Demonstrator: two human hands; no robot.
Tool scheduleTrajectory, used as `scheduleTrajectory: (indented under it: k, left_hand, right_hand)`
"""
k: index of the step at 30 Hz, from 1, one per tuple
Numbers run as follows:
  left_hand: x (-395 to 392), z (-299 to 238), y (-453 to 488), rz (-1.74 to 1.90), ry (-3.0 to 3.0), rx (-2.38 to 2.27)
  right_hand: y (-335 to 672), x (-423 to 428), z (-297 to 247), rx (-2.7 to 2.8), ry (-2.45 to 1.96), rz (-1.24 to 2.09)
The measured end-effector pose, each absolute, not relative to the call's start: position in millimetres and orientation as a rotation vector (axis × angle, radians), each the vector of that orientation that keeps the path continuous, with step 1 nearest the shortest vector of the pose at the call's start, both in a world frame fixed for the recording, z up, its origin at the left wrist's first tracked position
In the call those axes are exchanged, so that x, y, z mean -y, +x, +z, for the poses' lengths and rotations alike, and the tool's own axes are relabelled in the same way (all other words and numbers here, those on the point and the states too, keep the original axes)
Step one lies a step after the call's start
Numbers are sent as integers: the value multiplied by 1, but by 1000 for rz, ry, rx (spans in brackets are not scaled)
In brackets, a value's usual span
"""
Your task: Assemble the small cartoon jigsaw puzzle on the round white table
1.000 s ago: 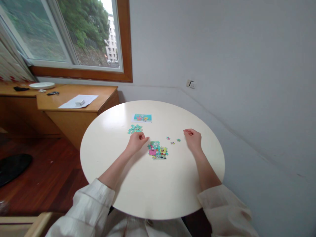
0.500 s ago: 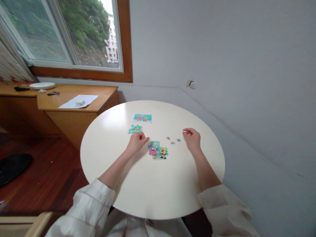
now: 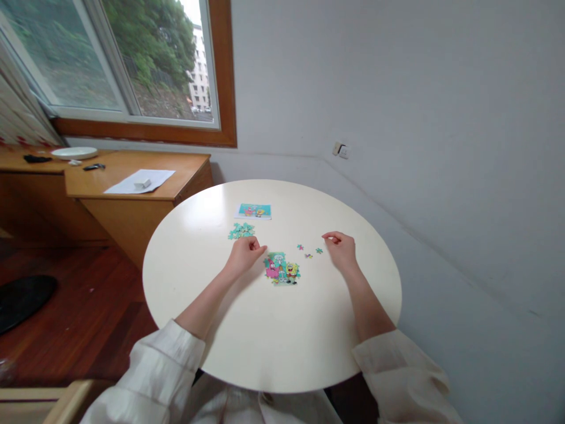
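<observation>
One table (image 3: 282, 335) bears one card (image 3: 255, 211), one pile (image 3: 241, 230) of teal pieces too overlapped to count, three loose pieces (image 3: 319, 251), and one part-built puzzle (image 3: 282, 270) lying flat between and slightly nearer than the two hands. The puzzle has uneven, knobbed edges and shows three cartoon figures, pink, pale teal and yellow, on teal. The left hand (image 3: 243, 254) and right hand (image 3: 341, 249) have curled fingers; whether either grips anything, I cannot tell.
</observation>
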State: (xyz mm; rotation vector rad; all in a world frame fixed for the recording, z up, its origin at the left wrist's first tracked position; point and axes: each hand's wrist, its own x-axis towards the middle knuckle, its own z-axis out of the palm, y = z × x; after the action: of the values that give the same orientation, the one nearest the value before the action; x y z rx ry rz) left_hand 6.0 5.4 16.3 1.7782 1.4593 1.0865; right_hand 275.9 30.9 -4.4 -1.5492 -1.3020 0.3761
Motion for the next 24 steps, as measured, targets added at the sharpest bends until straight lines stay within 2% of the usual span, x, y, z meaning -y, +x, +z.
scheduleTrajectory:
  k: [13, 24]
  left_hand:
    - [-6, 15, 6, 1094, 1794, -1455]
    - [-5, 16, 6, 1095, 1809, -1455]
  right_hand:
    - [275, -29, -1, 1349, -1520, 350]
    - [268, -30, -5, 1374, -1499, 453]
